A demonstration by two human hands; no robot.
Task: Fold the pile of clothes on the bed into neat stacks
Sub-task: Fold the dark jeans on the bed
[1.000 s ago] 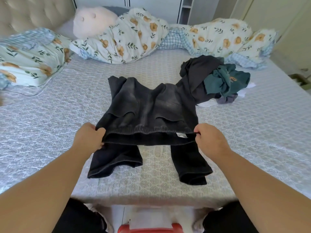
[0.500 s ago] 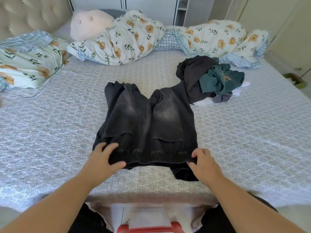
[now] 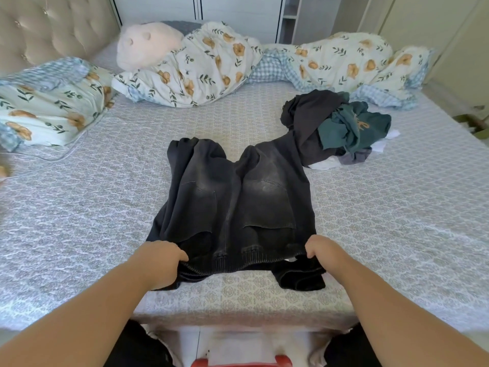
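Gripping the black jeans (image 3: pixel 232 207) waistband, left hand (image 3: pixel 158 260) at 7 o'clock, right hand (image 3: pixel 321 251) at 5 (both fists curled), unfolded pile (image 3: pixel 341 128) lying at 1 o'clock.

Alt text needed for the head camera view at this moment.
Both hands, left hand and right hand, grip the near waistband of dark jeans spread on a patterned bed. An unfolded clothes pile lies beyond to the right, with floral bedding along the far edge.

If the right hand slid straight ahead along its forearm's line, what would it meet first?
Likely only the black jeans that the right hand already grips; beyond them is bare bedspread, though depth is unclear.
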